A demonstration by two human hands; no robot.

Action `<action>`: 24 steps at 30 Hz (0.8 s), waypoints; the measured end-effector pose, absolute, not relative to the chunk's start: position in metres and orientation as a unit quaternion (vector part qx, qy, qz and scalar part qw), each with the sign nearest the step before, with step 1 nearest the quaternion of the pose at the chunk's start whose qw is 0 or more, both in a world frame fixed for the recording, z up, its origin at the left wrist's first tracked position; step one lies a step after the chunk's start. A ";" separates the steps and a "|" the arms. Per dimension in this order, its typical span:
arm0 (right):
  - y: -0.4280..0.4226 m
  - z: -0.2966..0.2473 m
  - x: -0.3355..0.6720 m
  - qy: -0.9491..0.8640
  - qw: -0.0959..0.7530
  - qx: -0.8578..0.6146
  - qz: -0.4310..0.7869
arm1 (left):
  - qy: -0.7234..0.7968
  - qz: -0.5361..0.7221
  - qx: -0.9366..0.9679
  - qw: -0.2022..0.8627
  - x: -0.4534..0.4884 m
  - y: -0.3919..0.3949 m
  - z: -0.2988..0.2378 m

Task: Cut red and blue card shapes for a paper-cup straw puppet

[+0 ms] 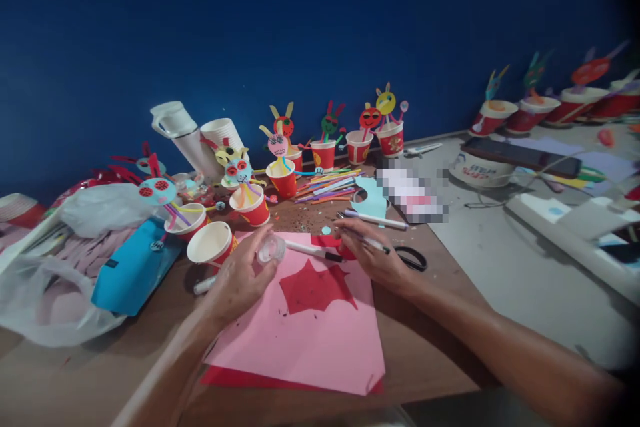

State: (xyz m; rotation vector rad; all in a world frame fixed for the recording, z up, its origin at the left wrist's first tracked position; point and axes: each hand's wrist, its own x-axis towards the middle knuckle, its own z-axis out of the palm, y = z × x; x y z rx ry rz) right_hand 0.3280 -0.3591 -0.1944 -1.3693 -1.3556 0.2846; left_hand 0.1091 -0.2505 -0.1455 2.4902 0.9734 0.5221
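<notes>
Left hand (240, 278) grip was clenched on one clear plastic cap (271, 248), center frame. Right hand (373, 259) grip was grasping one white pen (364, 240). Both hands were over one pink paper sheet (300, 340) bearing one red star cutout (315, 287). Eight red paper cups (323, 155) stood on the surface (425, 347), upper center.

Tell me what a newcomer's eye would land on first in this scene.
The red paper-cup figures with cut-out paper faces stand along the back of the wooden table, against the deep blue wall. In the foreground, a pink paper sheet with a red star shape lies on the table. Above it, the left hand holds a small clear plastic piece, and the right hand holds a slim pen.
</notes>
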 end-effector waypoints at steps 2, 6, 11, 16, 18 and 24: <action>-0.360 -0.193 0.328 -0.575 0.564 -0.581 0.121 | 0.328 0.179 0.905 0.203 0.112 -0.247 -0.144; -0.361 -0.191 0.328 -0.595 0.529 -0.592 0.123 | 0.289 0.174 0.922 0.191 0.117 -0.242 -0.145; -0.361 -0.190 0.328 -0.618 0.472 -0.622 0.091 | 0.271 0.167 0.934 0.163 0.129 -0.235 -0.142; -0.363 -0.188 0.329 -0.632 0.443 -0.633 0.063 | 0.253 0.160 0.937 0.178 0.154 -0.218 -0.140; -0.363 -0.188 0.329 -0.639 0.434 -0.632 0.066 | 0.266 0.144 0.934 0.190 0.163 -0.213 -0.139; -0.362 -0.192 0.328 -0.658 0.411 -0.627 0.065 | 0.259 0.154 0.924 0.235 0.175 -0.225 -0.132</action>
